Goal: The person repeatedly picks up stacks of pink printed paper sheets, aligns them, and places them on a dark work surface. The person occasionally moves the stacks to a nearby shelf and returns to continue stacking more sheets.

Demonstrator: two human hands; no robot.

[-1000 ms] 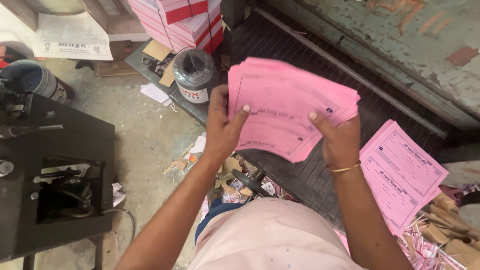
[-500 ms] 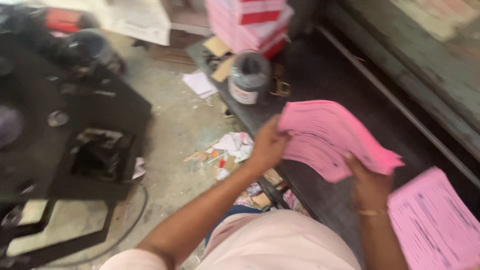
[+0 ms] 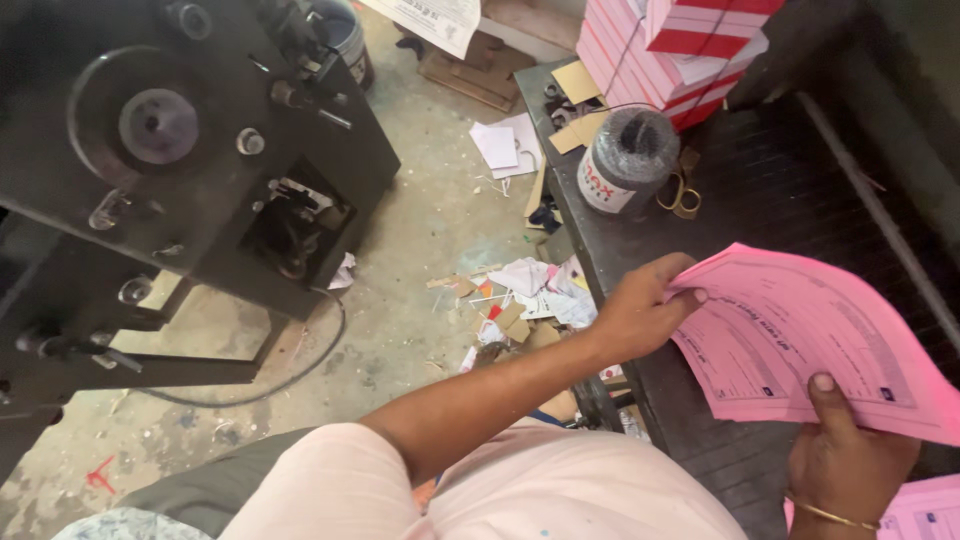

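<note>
While both hands grip it, the fanned sheaf of pink printed sheets [image 3: 800,345] hangs above the dark ribbed worktable [image 3: 790,190], at the right of the view. The left hand [image 3: 640,315] pinches the sheaf's left edge, fingers curled over the top and thumb underneath. The right hand [image 3: 850,460], with a thin gold bangle at the wrist, clasps the lower edge, its thumb pressed flat on the top sheet. A second pile of pink sheets [image 3: 925,510] shows at the bottom right corner, just beside that wrist.

Further back on the worktable stands a spool of dark twine [image 3: 625,158] with a white label band, upright, its top showing only wound thread. Brass-coloured scissors [image 3: 682,192] lie just beside it. Behind them rises a stack of pink and red bound pads [image 3: 670,50] tied with string, with brown card pieces [image 3: 578,85] near its foot.

On the concrete floor [image 3: 400,300] lie paper scraps [image 3: 530,290] and white sheets [image 3: 508,145]. A black metal machine [image 3: 180,170] fills the left side, a cable [image 3: 290,375] looping under it. A grey tin [image 3: 345,30] stands at the top edge; what it holds cannot be told.
</note>
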